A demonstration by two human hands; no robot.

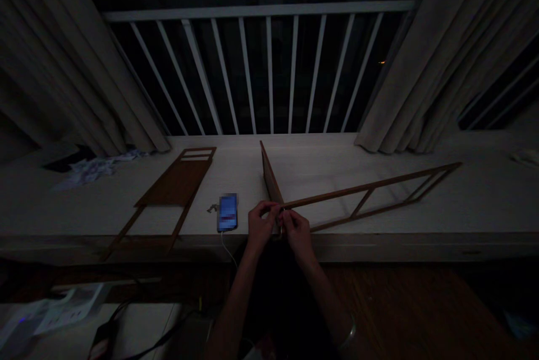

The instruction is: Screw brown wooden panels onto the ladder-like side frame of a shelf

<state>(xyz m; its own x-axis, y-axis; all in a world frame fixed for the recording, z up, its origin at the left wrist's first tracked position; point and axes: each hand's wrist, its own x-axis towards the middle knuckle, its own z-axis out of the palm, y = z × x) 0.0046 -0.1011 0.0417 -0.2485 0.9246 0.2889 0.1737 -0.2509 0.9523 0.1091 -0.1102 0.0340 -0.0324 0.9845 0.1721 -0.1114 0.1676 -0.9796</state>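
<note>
Dimly Lit: Two Hands at a Wooden Frame Joint

Both hands meet at the front edge of the window ledge (379, 146). The left hand (260, 226) and right hand (297, 233) pinch closed where the upright wooden panel (269, 177) joins the long wooden frame (370, 191), which stretches toward the ledge's right end; what the fingers grip is too dark to tell. Just left of the hands lies a lit phone (228, 213), its cable hanging over the front edge. A flat slatted panel (174, 183) rests further left.
</note>
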